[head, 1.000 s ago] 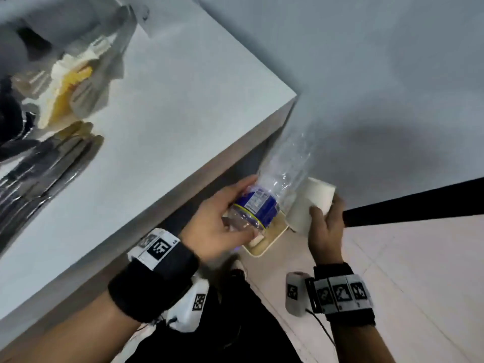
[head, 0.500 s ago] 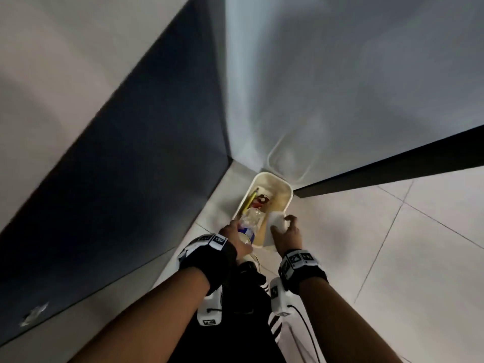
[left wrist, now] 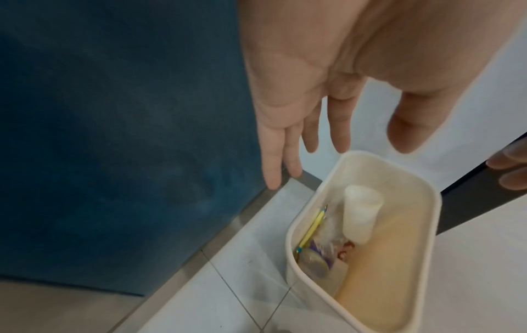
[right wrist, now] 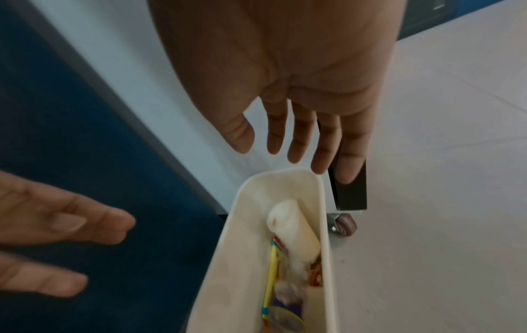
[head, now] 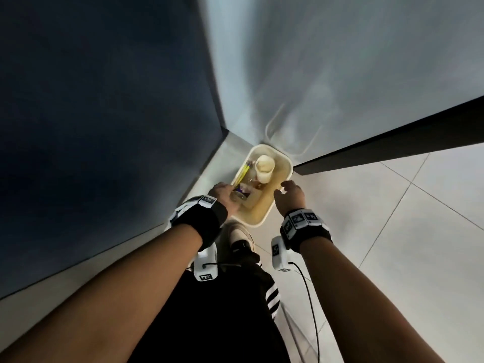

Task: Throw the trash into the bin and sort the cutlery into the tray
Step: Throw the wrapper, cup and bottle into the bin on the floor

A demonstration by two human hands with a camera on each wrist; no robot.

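Note:
A cream rectangular bin (head: 285, 171) stands on the floor in the corner. Inside it lie a white paper cup (head: 265, 167), a clear plastic bottle with a blue label (head: 242, 191) and a yellow stick (head: 243, 172). The cup (left wrist: 360, 215) rests on the other rubbish, and the bottle (left wrist: 316, 263) lies beneath it. My left hand (head: 224, 194) hovers over the bin's left rim, fingers straight and holding nothing. My right hand (head: 290, 193) hangs above the bin's right rim, also empty with fingers spread. The cup (right wrist: 292, 232) and the bin (right wrist: 234, 236) show below my right hand (right wrist: 288, 137).
A dark blue panel (head: 104, 127) rises on the left and a white cabinet side (head: 340, 74) with a dark lower edge stands behind the bin. A caster wheel (right wrist: 345, 224) sits beside the bin. Pale floor tiles (head: 392, 244) stretch to the right.
Both hands have let go: the bottle and the paper cup now lie in the bin. The view swung down from the table to the bin on the floor.

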